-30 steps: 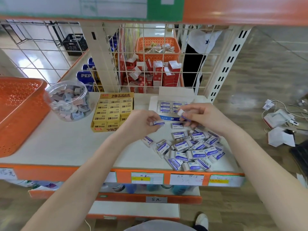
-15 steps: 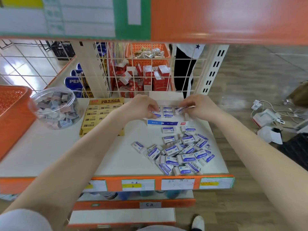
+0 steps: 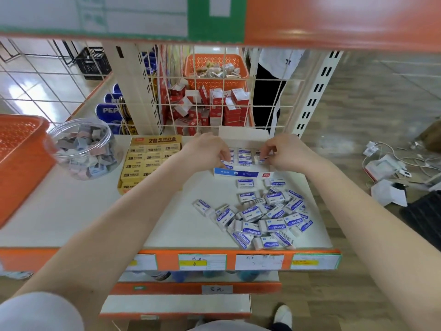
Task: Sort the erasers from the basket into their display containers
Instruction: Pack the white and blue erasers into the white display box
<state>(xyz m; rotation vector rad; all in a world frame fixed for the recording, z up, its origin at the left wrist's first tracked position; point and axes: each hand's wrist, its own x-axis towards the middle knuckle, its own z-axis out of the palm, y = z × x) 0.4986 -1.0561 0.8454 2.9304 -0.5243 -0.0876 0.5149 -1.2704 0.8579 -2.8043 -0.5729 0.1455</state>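
Head view, left hand (image 3: 208,151), right hand (image 3: 287,152) pinching erasers (image 3: 261,159) in part-filled display box (image 3: 241,174), jar (image 3: 83,149) of erasers

Left of centre, the clear round plastic tub (image 3: 82,149) is glossy and catches the light. The orange perforated plastic basket (image 3: 21,151) at the left edge looks smooth. Lower right, the blue-and-white erasers (image 3: 272,225) wear shiny printed paper sleeves. The yellow cardboard display box (image 3: 152,140) looks matt, the white shelf top (image 3: 71,211) smooth and dull, and the cream painted metal upright (image 3: 130,91) is satiny.
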